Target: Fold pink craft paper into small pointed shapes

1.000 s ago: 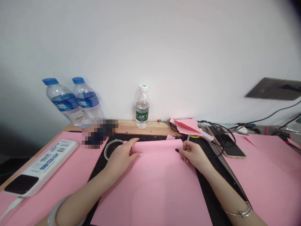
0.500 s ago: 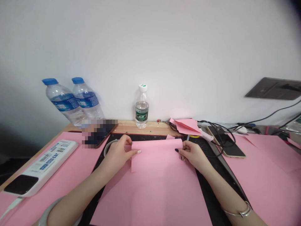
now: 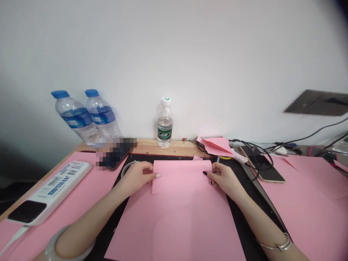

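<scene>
Just behind the left hand (image 3: pixel 140 178), a pale ring (image 3: pixel 125 169) is partly hidden. By that hand, thumb over and fingers curled at the edge, the left end of the doubled-over flap (image 3: pixel 181 177) is pinched almost closed. The pink sheet (image 3: pixel 174 228) is spread on the black mat (image 3: pixel 240 217) between the arms, its far end turned back toward the near side. By the right hand (image 3: pixel 224 179), the flap's right end is likewise pinched, thumb on top. A skewed crease could be caused by uneven pulling, and a slip by the light thumb hold. Compared with one second ago, the narrow curl has been opened into a broader flap, and the left hand has been shifted outward; the right is little changed.
</scene>
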### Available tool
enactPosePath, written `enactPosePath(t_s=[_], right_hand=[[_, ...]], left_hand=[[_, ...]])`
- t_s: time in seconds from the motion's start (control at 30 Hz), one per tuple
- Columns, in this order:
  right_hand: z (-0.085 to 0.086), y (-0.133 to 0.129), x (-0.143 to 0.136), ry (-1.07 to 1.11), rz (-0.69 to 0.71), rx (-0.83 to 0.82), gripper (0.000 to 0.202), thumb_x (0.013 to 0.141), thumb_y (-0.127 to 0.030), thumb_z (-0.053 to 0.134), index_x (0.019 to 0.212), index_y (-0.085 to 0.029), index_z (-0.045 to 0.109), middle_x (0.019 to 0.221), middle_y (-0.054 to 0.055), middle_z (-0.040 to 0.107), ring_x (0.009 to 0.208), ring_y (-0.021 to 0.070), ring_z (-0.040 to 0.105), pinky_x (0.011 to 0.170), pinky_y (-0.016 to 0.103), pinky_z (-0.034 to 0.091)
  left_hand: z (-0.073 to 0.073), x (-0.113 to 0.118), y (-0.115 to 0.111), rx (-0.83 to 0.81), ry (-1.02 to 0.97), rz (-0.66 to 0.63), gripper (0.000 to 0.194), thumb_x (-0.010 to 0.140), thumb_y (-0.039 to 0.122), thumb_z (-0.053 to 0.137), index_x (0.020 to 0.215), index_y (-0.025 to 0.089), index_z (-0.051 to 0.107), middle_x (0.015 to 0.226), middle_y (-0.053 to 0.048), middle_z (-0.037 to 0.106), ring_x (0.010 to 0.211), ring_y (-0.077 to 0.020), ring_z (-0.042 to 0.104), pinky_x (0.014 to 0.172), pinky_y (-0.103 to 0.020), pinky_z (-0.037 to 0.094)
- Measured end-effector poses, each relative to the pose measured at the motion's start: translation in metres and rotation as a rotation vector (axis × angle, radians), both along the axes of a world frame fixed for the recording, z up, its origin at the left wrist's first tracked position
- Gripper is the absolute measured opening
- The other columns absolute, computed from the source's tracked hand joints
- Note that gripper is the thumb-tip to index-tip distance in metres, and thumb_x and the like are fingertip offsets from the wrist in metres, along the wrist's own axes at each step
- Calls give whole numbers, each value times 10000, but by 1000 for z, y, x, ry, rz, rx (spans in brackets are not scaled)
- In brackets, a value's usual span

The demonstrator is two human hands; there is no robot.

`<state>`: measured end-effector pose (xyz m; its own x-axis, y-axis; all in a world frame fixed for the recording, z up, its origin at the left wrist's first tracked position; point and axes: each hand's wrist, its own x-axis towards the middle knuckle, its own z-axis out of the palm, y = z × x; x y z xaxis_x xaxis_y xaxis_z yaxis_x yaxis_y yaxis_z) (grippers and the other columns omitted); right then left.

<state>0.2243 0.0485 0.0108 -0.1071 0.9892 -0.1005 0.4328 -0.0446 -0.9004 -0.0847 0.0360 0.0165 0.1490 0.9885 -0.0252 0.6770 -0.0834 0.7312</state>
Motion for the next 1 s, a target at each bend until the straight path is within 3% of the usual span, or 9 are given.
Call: enactPosePath(t_s=[0.1, 0.37, 1.0], right_hand=[[1, -1, -1, 9, -8, 16, 172, 732, -292, 597, 651, -204, 473, 458, -57, 526, 354, 97, 464, 379, 206, 336], [4, -2, -5, -57, -36, 33, 205, 730, -337, 590, 638, -212, 455, 447, -67, 473, 325, 85, 391, 338, 207, 238], [3, -2, -3, -54, -31, 14, 175, 738, -267, 594, 646, -208, 457, 444, -63, 502, 336, 90, 429, 359, 200, 272]], left_hand=[[1, 0, -1, -11, 12, 11, 339, 698, 447, 595, 499, 179, 537, 477, 28, 551, 490, -141, 485, 508, -240, 305], [8, 5, -3, -2, 28, 47, 307, 735, 396, 535, 509, 191, 498, 463, 32, 571, 478, -146, 508, 505, -238, 307], [8, 7, -5, 4, 70, 40, 302, 747, 359, 557, 502, 190, 506, 491, 32, 567, 517, -148, 512, 534, -239, 308]])
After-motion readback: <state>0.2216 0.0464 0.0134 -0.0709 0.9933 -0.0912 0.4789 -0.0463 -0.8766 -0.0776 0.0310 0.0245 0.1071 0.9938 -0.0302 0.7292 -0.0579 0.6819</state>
